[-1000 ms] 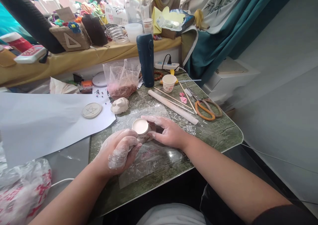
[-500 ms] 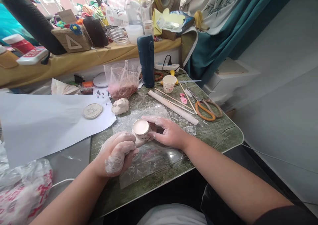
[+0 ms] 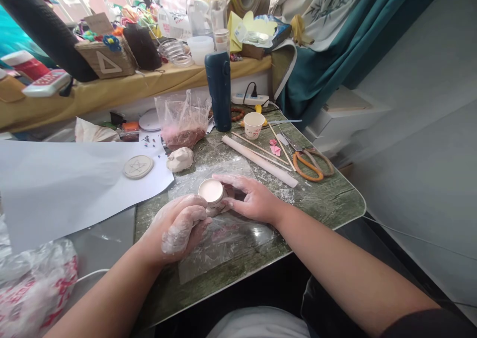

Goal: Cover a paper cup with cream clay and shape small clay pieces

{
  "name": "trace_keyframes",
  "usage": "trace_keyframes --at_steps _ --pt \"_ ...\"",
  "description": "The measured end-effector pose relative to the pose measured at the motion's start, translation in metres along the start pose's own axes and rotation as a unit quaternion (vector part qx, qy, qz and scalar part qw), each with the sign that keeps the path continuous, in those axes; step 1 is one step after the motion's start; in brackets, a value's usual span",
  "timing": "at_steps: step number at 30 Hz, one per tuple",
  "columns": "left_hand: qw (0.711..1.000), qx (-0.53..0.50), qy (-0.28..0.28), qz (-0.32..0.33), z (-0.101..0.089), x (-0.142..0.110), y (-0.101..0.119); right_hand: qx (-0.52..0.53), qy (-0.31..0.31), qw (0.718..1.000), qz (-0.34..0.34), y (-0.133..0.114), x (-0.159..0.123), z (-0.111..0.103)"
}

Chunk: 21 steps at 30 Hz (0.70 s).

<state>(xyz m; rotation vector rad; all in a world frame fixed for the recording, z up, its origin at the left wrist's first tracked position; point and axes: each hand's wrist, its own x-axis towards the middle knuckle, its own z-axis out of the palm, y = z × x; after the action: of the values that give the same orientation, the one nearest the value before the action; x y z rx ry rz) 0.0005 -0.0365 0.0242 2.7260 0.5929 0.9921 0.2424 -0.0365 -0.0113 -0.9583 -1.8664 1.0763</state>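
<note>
In the head view, two bare, white-dusted hands flank one small printed paper cup (image 3: 211, 191), its pale round end upward. The right hand (image 3: 255, 199) grips its right side between curved fingers and thumb; the left hand (image 3: 181, 226) has bent fingers against its left side, and I cannot tell whether they pinch anything. One clear plastic sheet (image 3: 201, 263) lies beneath the grip. Beyond it to the right are one rolling pin (image 3: 259, 160), three thin wooden sticks (image 3: 282, 146), one pair of orange-handled scissors (image 3: 307, 166) and a second paper cup (image 3: 254, 126), its red and dark lettering too small to read. Beyond it to the left are one clay lump (image 3: 180, 159) and one star-marked disc (image 3: 138, 167). Nearer, far left, one plastic bag (image 3: 40, 283) carries illegible red print.
</note>
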Motion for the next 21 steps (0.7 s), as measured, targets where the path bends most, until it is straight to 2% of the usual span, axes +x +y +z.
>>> trace_keyframes --at_steps 6,11,21 --pt "0.999 -0.025 0.024 0.004 0.0 -0.006 -0.003 0.0 0.003 1.0 -0.002 0.0 -0.001 0.0" --pt "0.995 -0.076 0.061 -0.024 -0.002 -0.014 -0.005 -0.006 0.008 1.0 -0.001 0.0 -0.001 0.0" --pt "0.999 -0.04 0.006 0.01 -0.003 -0.007 -0.004 -0.006 0.005 1.0 -0.007 0.001 0.0 0.0"
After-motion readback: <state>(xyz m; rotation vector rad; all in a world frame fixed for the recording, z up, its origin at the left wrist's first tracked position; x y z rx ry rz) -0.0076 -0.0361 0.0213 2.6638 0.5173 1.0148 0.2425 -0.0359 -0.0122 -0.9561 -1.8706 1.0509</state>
